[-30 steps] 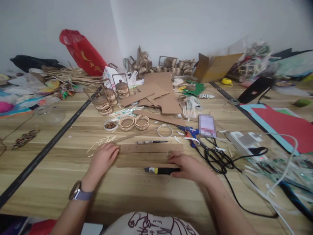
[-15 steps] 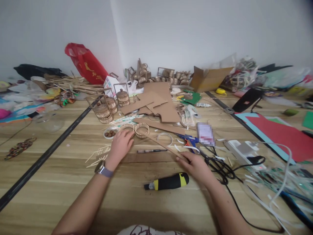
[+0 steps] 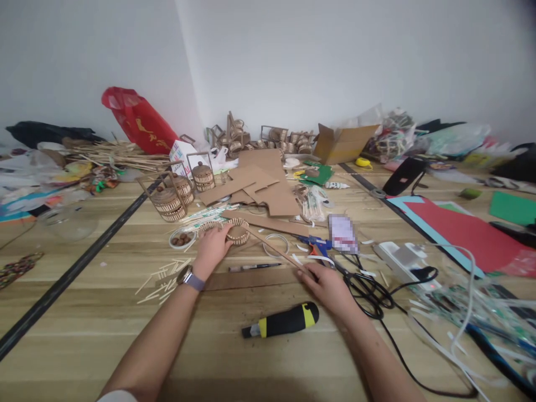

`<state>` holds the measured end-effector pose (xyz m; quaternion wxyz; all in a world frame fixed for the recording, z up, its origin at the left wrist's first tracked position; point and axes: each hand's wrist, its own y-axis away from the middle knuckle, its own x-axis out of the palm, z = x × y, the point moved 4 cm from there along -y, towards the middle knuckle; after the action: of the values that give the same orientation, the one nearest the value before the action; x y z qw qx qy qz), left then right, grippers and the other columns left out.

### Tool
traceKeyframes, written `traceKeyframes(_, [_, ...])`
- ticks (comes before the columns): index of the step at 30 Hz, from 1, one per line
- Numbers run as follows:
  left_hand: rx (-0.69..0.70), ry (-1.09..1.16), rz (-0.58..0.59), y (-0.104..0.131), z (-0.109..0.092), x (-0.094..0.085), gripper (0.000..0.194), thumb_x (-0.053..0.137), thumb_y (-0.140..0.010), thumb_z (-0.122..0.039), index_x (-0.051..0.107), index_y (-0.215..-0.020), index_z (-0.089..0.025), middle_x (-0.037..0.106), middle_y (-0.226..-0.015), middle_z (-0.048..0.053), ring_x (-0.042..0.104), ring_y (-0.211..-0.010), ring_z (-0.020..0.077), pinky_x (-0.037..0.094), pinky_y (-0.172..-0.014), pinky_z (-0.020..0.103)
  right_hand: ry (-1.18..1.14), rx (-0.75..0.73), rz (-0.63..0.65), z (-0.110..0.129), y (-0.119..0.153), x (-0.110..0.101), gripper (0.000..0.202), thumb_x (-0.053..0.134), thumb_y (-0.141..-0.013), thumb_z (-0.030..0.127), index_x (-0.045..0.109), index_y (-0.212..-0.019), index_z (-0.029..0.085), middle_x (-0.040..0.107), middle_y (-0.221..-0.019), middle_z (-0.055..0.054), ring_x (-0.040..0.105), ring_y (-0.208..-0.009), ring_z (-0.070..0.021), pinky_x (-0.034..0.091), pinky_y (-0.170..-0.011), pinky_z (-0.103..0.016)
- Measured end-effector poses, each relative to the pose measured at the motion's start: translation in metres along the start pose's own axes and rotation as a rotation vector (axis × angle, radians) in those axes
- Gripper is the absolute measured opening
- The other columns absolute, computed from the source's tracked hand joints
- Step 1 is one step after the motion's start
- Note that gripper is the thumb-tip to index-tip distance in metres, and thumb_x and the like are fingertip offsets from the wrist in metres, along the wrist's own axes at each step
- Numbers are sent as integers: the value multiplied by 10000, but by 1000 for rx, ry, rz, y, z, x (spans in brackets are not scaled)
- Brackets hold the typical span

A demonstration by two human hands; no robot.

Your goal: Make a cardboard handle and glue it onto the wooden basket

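My left hand (image 3: 212, 248), a watch on its wrist, has thumb and fingers closed at the near left wall of a small round slatted ring (image 3: 240, 239). A second slatted ring (image 3: 209, 226) sits just behind that hand, partly covered. My right hand (image 3: 326, 285) pinches the near end of a thin brown cardboard strip (image 3: 274, 247). The strip slants up and left, its far end at the ring. Below the hands lies a black and yellow utility knife (image 3: 288, 320). A pen (image 3: 255, 267) and a flat brown strip (image 3: 243, 279) lie between my hands.
Small lidded baskets (image 3: 167, 204), a bowl of brown balls (image 3: 181, 239) and loose sticks (image 3: 161, 285) are on the left. Cardboard sheets (image 3: 268, 181) lie behind. A blue glue gun (image 3: 316, 244), black cables (image 3: 368, 293) and a power strip (image 3: 406, 265) are right.
My left fingers have come onto the right-hand ring's edge, overlapping it more. My right hand still holds the strip. The whole view has shifted slightly.
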<state>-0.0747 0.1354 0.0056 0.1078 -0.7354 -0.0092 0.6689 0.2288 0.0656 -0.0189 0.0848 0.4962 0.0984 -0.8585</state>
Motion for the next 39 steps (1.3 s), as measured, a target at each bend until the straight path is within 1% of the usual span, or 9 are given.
traceKeyframes(5, [-2,29,32,-3,6,0,257,625,-900,-306,696,-1137,-238,731,-1137,115,647,-1093,325,417,-984,458,-9,18,14,-1,0,1,365,416,-955,471,608,-770,222,684,-765,-50,620,-699,-208,406,-647,-293])
traceKeyframes(11, [0,65,33,-5,10,0,228,597,-903,-274,709,-1100,-248,741,-1130,96,648,-1083,312,422,-986,457,8,46,51,-5,-1,6,358,409,-963,468,596,-787,219,697,-806,-58,627,-732,-214,402,-658,-296])
traceKeyframes(16, [1,76,12,-6,13,-1,294,538,-915,-228,704,-1156,-256,701,-1167,114,617,-1117,305,430,-986,457,26,47,52,-5,-1,8,358,409,-961,464,563,-743,225,674,-761,-46,612,-709,-208,390,-644,-290])
traceKeyframes(19, [25,66,16,-7,14,-3,284,551,-900,-209,722,-1121,-263,680,-1162,106,598,-1130,297,433,-982,435,27,43,58,-5,-1,8,359,407,-960,461,552,-733,224,668,-764,-48,611,-716,-209,386,-647,-292])
traceKeyframes(25, [58,27,53,-8,10,-5,259,589,-901,-238,709,-1128,-262,675,-1130,105,604,-1105,297,432,-960,414,9,38,75,-5,-1,8,343,410,-957,441,587,-764,219,679,-775,-53,618,-727,-208,396,-668,-296])
traceKeyframes(30, [60,-29,84,-7,5,-5,225,616,-906,-351,706,-1088,-254,694,-1113,121,609,-1094,340,423,-942,451,42,40,26,-5,-1,6,362,414,-959,452,593,-745,221,679,-764,-54,621,-720,-215,389,-647,-300])
traceKeyframes(34, [69,-75,95,-6,2,-5,260,583,-932,-372,677,-1157,-281,708,-1123,110,628,-1053,314,409,-948,448,43,55,-21,-10,-1,6,323,435,-958,440,633,-830,219,693,-777,-54,634,-724,-223,410,-647,-302])
traceKeyframes(36, [72,-94,102,-6,0,-4,241,565,-943,-373,688,-1128,-280,712,-1105,111,634,-1036,308,411,-937,445,42,70,-53,-13,-2,6,298,452,-954,419,662,-924,210,706,-812,-65,653,-766,-234,439,-677,-309])
traceKeyframes(39, [74,-115,115,-6,-2,-3,209,556,-947,-353,715,-1040,-253,711,-1079,124,639,-1035,316,417,-918,442,65,100,-76,-16,-3,8,318,486,-943,366,663,-1111,162,725,-970,-117,672,-908,-262,479,-790,-343])
